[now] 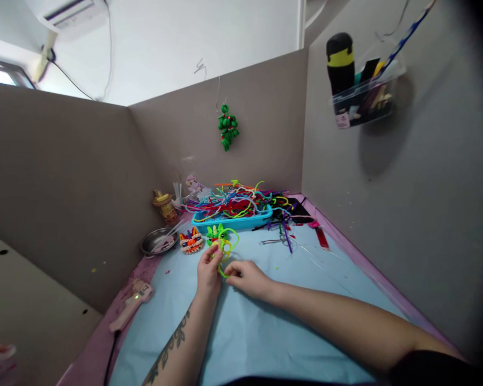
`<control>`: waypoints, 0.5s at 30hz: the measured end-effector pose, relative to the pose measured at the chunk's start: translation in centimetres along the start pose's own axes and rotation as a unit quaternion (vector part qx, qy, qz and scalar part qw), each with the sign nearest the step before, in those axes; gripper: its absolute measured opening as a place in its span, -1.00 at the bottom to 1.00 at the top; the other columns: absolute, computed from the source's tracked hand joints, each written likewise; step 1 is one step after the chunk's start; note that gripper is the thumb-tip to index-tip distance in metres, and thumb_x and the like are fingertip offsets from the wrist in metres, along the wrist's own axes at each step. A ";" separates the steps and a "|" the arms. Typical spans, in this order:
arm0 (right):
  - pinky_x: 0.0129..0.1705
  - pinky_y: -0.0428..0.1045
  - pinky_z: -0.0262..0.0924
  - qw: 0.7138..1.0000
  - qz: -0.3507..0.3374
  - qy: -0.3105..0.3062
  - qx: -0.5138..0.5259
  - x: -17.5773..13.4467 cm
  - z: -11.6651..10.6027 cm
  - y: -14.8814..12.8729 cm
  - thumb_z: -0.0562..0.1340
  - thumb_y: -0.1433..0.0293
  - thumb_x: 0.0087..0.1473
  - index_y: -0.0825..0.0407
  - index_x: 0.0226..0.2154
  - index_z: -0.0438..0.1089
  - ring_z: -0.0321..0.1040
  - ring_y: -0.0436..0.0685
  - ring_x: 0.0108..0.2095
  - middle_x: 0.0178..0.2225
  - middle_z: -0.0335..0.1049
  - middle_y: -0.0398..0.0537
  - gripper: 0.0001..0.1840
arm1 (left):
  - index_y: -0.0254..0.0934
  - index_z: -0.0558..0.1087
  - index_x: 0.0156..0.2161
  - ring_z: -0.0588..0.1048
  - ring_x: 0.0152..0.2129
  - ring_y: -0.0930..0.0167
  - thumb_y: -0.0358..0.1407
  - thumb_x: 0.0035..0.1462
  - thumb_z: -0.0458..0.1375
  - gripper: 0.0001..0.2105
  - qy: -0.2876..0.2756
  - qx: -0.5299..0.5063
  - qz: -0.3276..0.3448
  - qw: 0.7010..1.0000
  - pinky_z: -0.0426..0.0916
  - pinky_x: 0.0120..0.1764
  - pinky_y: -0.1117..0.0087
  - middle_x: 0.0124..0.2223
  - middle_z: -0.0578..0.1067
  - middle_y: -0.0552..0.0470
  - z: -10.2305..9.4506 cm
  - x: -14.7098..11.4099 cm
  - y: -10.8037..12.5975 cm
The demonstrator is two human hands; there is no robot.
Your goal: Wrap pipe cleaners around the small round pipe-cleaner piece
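Note:
My left hand (210,265) is closed on a yellow-green pipe cleaner (236,239) bent into loops, which rises above the fingertips. Low on the same piece, a strand curves down to my right hand (246,276), whose thumb and fingers pinch its end. Just behind the left fingertips stands a green pipe-cleaner figure (217,232), partly hidden by the hand and the loops. To its left sits an orange and white pipe-cleaner figure (191,241) with dark eyes.
A blue tray (233,222) heaped with coloured pipe cleaners stands at the back. Scissors (274,241) lie right of centre. A metal bowl (159,241) and a glue gun (132,305) are at left. Grey partitions enclose the table; a clear bin (366,102) hangs at right.

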State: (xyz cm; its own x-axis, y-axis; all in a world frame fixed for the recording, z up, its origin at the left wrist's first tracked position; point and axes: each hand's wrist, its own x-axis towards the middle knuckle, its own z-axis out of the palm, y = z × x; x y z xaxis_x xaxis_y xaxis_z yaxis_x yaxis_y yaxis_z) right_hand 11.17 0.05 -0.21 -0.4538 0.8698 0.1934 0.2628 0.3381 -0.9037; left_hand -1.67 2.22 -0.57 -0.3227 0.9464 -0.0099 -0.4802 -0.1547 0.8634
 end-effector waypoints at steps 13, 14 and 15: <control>-0.37 -0.06 0.07 0.865 -0.337 -0.109 -0.356 -1.2 -0.1 -0.4 0.14 0.47 -0.05 0.05 -0.48 0.36 0.22 0.06 -0.39 -0.46 0.37 -0.07 -0.91 | -0.35 0.40 -0.25 0.09 -0.83 0.71 -0.30 -0.32 0.36 -0.57 -0.054 0.027 -0.044 0.997 -0.08 -0.72 0.60 -0.61 0.38 0.21 -0.1 -0.3 0.1; -0.36 -0.05 0.06 0.857 -0.347 -0.100 -0.367 -1.3 -0.2 -0.5 0.14 0.44 -0.04 0.05 -0.47 0.36 0.21 0.08 -0.35 -0.43 0.37 -0.04 -0.91 | -0.35 0.40 -0.25 0.08 -0.83 0.71 -0.30 -0.32 0.36 -0.57 -0.054 0.029 -0.044 0.997 -0.10 -0.73 0.60 -0.61 0.37 0.21 0.0 -0.3 0.2; -0.34 -0.03 0.07 0.858 -0.352 -0.087 -0.364 -1.3 -0.3 -0.5 0.15 0.40 -0.03 0.04 -0.46 0.36 0.21 0.10 -0.31 -0.39 0.38 -0.03 -0.91 | -0.35 0.40 -0.25 0.10 -0.82 0.70 -0.30 -0.34 0.36 -0.56 -0.051 0.030 -0.045 0.997 -0.09 -0.72 0.60 -0.60 0.38 0.20 0.1 -0.4 0.2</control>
State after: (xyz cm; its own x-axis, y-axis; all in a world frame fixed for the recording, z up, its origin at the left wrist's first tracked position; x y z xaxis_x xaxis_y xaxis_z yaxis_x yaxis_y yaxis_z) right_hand 11.86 -1.18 0.10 -0.8222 0.3120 0.4761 0.3047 0.9477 -0.0948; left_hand -1.59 1.82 -0.32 -0.1943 0.9801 -0.0399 -0.4536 -0.0537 0.8896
